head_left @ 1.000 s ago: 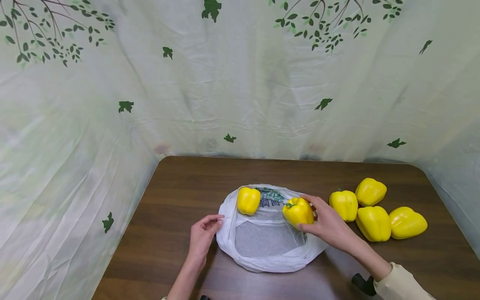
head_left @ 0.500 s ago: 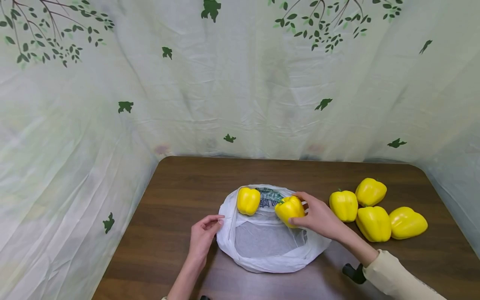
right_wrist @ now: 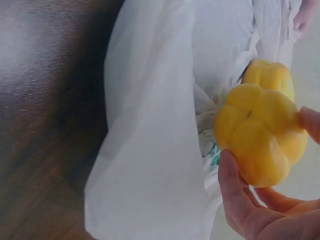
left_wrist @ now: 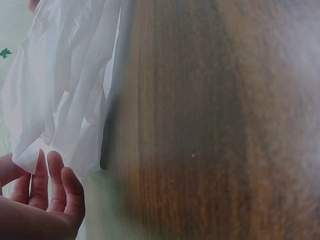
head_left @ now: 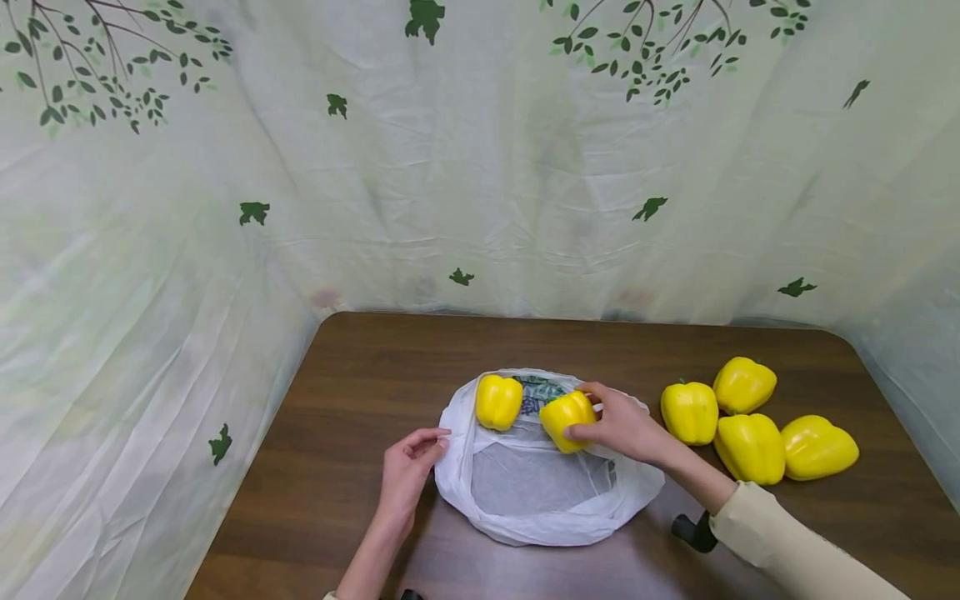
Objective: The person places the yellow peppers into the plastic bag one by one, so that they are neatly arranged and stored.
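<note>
A white plastic bag (head_left: 525,530) stands on the table with its mouth spread wide. My left hand (head_left: 408,471) pinches the bag's left rim between thumb and fingers; the left wrist view shows a fold of the bag (left_wrist: 65,100) at those fingertips. Above the bag's opening, my right hand (head_left: 630,425) grips a yellow bell pepper (head_left: 567,421), thumb on the near side and fingers on the far side. In the right wrist view its lobed bottom (right_wrist: 260,132) faces the camera. Another yellow bell pepper (head_left: 498,402) lies in the bag at the back left.
Right of the bag, several yellow bell peppers (head_left: 750,448) sit close together on the brown wooden table (head_left: 360,375). A pale curtain with leaf prints (head_left: 525,208) hangs behind the table. A black wrist mount (head_left: 693,532) is under the right sleeve.
My right hand has moved left across the bag's opening with the bell pepper, toward the one at the back left. The left hand has stayed at the rim.
</note>
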The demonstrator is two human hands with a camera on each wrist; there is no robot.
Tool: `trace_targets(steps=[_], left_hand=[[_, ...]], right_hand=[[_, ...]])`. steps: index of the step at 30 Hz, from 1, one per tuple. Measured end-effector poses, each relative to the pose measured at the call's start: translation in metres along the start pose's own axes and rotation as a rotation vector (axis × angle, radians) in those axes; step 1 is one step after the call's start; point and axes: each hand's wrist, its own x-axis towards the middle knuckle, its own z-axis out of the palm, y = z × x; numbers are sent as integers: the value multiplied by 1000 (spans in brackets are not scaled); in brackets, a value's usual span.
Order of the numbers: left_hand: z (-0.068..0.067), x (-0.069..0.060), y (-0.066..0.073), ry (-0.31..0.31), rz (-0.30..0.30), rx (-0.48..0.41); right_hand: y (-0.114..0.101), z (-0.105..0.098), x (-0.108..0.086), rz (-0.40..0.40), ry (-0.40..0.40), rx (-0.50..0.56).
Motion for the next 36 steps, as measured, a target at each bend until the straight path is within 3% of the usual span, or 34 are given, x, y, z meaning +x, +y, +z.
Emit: trace_targets(steps=[17, 36], left_hand=[[3, -1, 2, 0, 6, 7], [4, -1, 1, 8, 1, 43]], right_hand=[[-16, 2, 18, 157, -5, 84], [-22, 12, 37, 200, 29, 157]])
